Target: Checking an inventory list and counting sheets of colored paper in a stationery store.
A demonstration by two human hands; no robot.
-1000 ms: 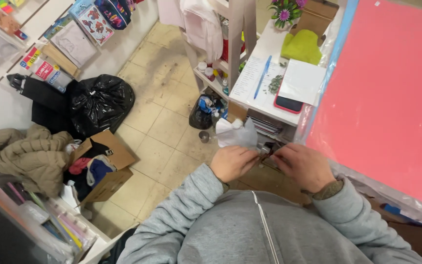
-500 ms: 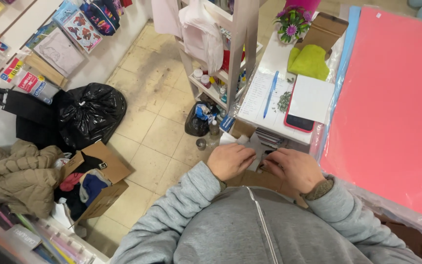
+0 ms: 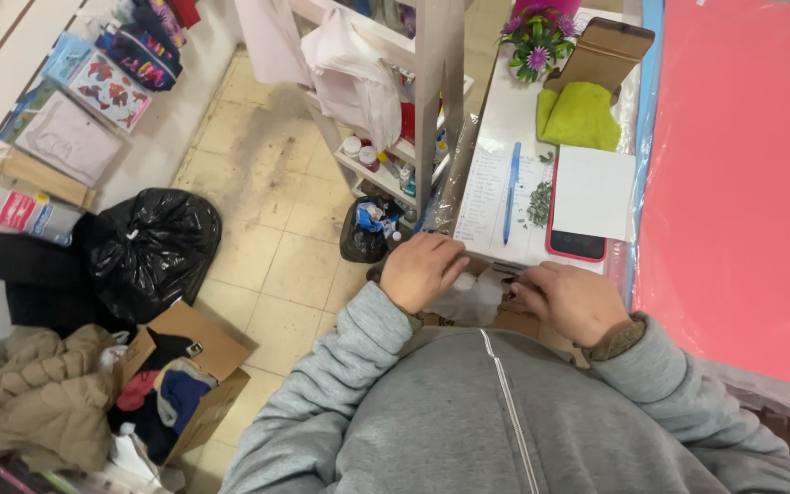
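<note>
1. Head view, looking down: left hand (image 3: 424,270) curled over a pale wrapped item (image 3: 473,297) held against the chest, at the near edge of the white table (image 3: 505,119); fingers closed on it.
2. Right hand (image 3: 571,300), fingers bent and pinched at the same item's right end; what they grip is too small to tell.
3. Brown cardboard (image 3: 514,320) under both hands.
4. On the table: blue pen (image 3: 510,192) lying on a printed sheet (image 3: 486,197); white notepad (image 3: 593,190) over a red-edged phone (image 3: 576,243); yellow-green cloth (image 3: 580,117); flowers (image 3: 534,41).
5. Right: large pink sheet (image 3: 742,183).
6. Floor, left: black bag (image 3: 153,247); open box (image 3: 185,384) of clothes; tan coat (image 3: 29,402).
</note>
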